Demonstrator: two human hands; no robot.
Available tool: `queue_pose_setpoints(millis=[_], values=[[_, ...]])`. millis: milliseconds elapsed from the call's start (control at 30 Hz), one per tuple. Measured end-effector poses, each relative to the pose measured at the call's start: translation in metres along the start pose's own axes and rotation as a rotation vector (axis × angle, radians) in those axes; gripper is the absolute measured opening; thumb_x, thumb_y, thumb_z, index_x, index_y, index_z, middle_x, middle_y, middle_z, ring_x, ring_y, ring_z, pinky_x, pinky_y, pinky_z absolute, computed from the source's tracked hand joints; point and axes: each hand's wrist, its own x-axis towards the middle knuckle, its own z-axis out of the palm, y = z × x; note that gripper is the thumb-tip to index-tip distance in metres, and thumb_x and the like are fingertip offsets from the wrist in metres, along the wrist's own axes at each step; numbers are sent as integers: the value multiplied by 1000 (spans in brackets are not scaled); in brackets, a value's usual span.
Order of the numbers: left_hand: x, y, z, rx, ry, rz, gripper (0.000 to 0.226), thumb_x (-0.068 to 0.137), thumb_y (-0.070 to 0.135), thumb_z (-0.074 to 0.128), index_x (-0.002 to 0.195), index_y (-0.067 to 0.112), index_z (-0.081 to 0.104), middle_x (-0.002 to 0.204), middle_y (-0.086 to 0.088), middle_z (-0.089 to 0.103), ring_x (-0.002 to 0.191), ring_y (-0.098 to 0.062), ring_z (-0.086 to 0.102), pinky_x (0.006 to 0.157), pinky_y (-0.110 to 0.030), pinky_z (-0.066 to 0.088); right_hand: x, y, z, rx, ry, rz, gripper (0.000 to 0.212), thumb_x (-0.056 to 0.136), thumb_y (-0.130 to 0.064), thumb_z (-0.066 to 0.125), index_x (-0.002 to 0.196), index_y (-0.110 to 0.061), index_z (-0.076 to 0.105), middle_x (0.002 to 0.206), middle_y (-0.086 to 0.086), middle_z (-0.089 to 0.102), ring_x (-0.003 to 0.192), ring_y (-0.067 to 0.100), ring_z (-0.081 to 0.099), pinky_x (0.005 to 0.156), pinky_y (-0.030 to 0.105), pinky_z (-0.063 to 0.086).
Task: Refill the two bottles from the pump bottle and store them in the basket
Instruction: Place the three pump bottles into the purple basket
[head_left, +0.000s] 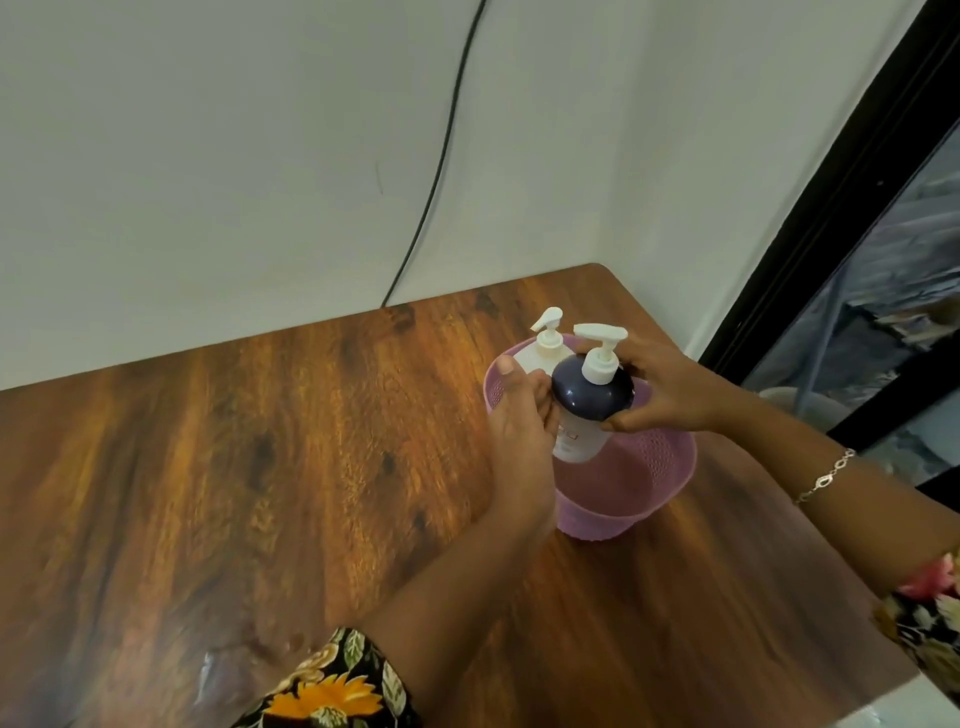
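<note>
Your right hand (670, 389) grips the dark bottle (589, 397) at its shoulder, thumb on the near side and fingers curled round the far side just under the white pump (600, 345). Your left hand (519, 421) meets the same bottle from the opposite side, thumb pointing up and fingers curled against its pale lower body, so both hands hold it between them. The bottle stands nearly upright, its top leaning slightly toward you. Its lower end is below the rim of the basket (670, 457), which surrounds the grip; whether the base touches the basket floor cannot be told. Just behind the grip, on the far left side inside the basket, the white bottle (535, 356) stands upright, its own pump head rising beside the one you hold, and your left thumb sits just in front of it. The basket rests on the table (260, 467), near its far right corner. A bracelet (826, 475) circles your right wrist, back along the arm from the grip, and a floral sleeve (332, 686) covers your left forearm nearer to you. Beyond the grip a black cable (441, 156) runs down the wall (208, 156) to the table's back edge, and a dark frame (831, 208) stands off to the right.
</note>
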Motion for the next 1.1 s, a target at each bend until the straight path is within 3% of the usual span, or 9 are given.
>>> queue_pose_setpoints(millis=[133,233,333,400,467,633,800,933,1100], values=[[10,-10,9,4,88,-118,68,85,56,30,124,5,54,121,-5,62,112,-14,57,100,-27,43,8,25,7,-38,-57,14,82,58,-55,69,130,-21,45,124,2,53,109,21,53,95,39,47],[18,-25,13,-3,124,-159,45,93,51,28,102,18,58,89,11,65,88,-3,59,79,-17,46,15,38,11,-4,-118,-10,76,67,-30,78,133,-19,42,122,-2,52,109,15,49,92,13,36],[24,-38,15,13,149,-200,53,94,52,26,119,15,55,91,13,63,89,-3,57,85,-20,43,20,49,14,52,-181,-25,73,69,-11,79,131,-15,42,118,-5,48,109,10,45,87,0,31],[27,-45,16,21,168,-225,58,94,53,27,128,13,51,104,6,62,103,-10,54,97,-27,40,23,56,18,77,-197,-45,74,68,-7,78,132,-10,42,123,-2,47,113,11,44,90,0,30],[31,-50,19,15,196,-240,59,93,53,28,128,11,51,101,6,60,108,-14,53,103,-32,39,26,63,21,84,-200,-67,75,68,-5,78,133,-9,41,127,1,46,115,12,43,92,2,31],[39,-63,20,-2,227,-246,58,94,52,29,127,10,52,92,11,59,101,-11,54,101,-31,41,35,78,32,73,-201,-82,76,63,-6,79,130,-7,44,125,6,42,118,18,41,102,25,36],[45,-73,18,34,220,-225,59,94,52,28,127,10,52,90,13,58,104,-11,53,103,-32,39,39,85,37,84,-193,-75,70,63,-3,78,126,-5,47,119,8,44,112,21,43,99,30,39],[50,-78,15,71,201,-180,59,94,53,28,126,10,53,90,14,59,105,-12,53,101,-31,40,42,84,35,39,-160,-117,61,64,1,76,120,-3,52,111,13,50,104,23,47,91,26,38],[48,-85,9,249,106,-123,41,95,46,38,120,21,58,112,8,62,107,-6,54,89,-22,43,35,88,41,27,-74,-159,67,62,3,77,124,0,52,120,14,54,111,21,47,91,5,30]])
